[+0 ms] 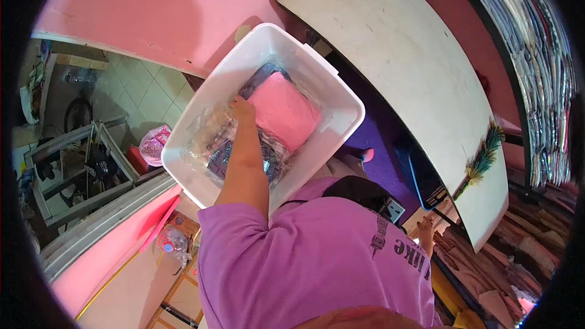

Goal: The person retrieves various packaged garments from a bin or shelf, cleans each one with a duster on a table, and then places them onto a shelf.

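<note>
My left hand (242, 109) reaches down into a white plastic bin (335, 94). It is at the left edge of a pink package (284, 111), its fingers bent among clear plastic wrapping; what they hold is hidden. Under and around the pink package lie several plastic-wrapped packs, including a dark one (225, 161) below my forearm. The bin is tilted in view. Off to the right, my right hand (425, 234) hangs near the edge of a white tabletop, with its fingers apart and nothing visible in them.
A white tabletop (402, 30) curves along the right, with a feathery green piece (481, 155) on it. A blue-rimmed basket (423, 176) stands below. Stacked wrapped packs (536, 73) fill shelves at far right. A plastic bottle (173, 244) lies lower left.
</note>
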Tool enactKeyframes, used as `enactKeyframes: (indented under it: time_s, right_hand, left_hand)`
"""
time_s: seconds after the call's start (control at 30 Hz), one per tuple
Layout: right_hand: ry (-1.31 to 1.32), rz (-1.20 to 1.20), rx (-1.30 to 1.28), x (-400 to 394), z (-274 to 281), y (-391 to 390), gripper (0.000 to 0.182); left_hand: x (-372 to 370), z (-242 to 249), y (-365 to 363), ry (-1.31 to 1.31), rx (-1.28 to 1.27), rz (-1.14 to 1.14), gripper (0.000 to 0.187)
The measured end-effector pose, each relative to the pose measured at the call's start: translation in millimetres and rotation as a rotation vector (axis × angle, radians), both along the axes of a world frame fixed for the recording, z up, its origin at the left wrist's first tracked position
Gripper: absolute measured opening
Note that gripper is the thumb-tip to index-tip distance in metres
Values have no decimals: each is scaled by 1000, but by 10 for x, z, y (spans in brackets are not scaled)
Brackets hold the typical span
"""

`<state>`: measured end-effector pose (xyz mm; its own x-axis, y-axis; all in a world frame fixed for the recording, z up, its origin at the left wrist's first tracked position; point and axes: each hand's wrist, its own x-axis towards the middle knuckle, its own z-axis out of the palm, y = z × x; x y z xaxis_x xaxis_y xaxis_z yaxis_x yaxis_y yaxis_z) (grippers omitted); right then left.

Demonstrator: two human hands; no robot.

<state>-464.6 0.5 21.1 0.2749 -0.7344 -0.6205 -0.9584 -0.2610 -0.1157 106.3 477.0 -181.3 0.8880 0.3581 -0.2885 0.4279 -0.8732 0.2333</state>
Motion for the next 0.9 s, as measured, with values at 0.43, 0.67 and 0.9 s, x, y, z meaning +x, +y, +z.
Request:
enactKeyframes:
  time_s: [0.43, 0.67, 0.9]
  right_hand:
    - [-68, -51, -12, 109, -59, -37, 47]
    - [-190, -36, 30, 135, -308, -235, 48]
    - [-331, -134, 93, 66, -530, -327, 46]
  left_hand:
    - [47, 243, 103, 238, -100, -407, 75]
    - [-45, 380, 92, 192, -132, -649, 73]
    - [-252, 636, 2, -67, -368, -596, 52]
